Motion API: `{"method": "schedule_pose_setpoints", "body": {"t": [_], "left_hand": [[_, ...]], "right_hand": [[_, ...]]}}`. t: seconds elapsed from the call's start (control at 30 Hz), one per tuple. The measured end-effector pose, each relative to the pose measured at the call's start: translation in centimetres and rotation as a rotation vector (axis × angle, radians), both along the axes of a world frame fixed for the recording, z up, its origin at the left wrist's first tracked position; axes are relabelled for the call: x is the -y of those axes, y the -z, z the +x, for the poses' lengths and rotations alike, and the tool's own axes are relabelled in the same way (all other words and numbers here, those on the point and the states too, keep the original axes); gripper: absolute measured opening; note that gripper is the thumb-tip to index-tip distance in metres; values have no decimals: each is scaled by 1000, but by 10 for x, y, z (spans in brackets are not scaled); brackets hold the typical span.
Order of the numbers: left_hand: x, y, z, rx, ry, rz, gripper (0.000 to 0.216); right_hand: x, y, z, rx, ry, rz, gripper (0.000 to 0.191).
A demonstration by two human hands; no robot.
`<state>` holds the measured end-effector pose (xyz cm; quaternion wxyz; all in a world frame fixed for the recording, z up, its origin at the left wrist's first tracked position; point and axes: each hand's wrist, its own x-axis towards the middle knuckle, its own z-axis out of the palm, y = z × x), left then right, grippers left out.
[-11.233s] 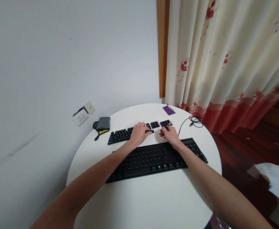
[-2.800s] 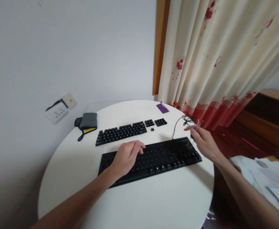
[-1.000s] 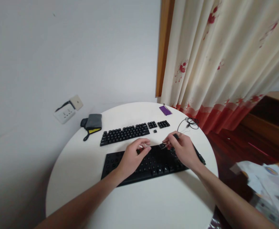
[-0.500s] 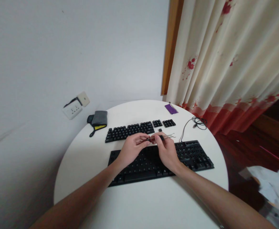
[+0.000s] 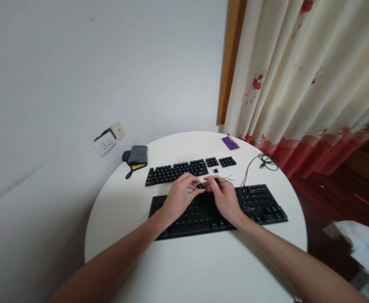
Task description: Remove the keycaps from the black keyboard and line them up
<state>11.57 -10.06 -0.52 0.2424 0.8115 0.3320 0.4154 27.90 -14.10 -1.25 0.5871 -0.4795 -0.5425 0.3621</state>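
My two hands meet above the back edge of a black keyboard (image 5: pixel 261 207) on a round white table (image 5: pixel 203 269). My left hand (image 5: pixel 178 198) is closed in a pinch on a small black keycap (image 5: pixel 200 185). My right hand (image 5: pixel 224 198) is closed on a thin wire keycap puller (image 5: pixel 227 179), whose wire end sticks out to the right. The fingertips of both hands touch at the keycap. Just beyond them lie rows of loose black keycaps (image 5: pixel 175 171) set out like a keyboard, and one single keycap (image 5: pixel 215 170) lies apart.
A grey and yellow pouch (image 5: pixel 136 156) lies at the table's back left. A purple card (image 5: pixel 230 143) and a coiled black cable (image 5: pixel 266 161) are at the back right. A wall socket (image 5: pixel 108 141) and a flowered curtain (image 5: pixel 298 84) stand behind. Papers (image 5: pixel 361 248) lie lower right.
Since a second ago my right hand brought the puller left to meet my left hand, which closed on the keycap. In the last half second both hands barely moved; the view shifted slightly.
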Motion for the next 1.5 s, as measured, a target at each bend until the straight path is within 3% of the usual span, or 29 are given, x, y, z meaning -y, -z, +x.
{"method": "schedule_pose_setpoints", "body": {"t": [0.17,0.33,0.57,0.77,1.5], "left_hand": [[3,-2,0,-63,45,51,9],[6,-9,2,-17,-6,64,14],[8,-11,2,28,-13,22,16],[6,-9,2,88,-69,-23,22],[5,-11,1,65,-6,-53,21]], "right_hand": [[-5,5,4,-8,33,-34,34],[-7,2,11,154,93,6,27],[-1,-5,14,254,-108,94,23],[3,-9,13,373,-63,136,16],[4,-13,16,460,-108,137,6]]}}
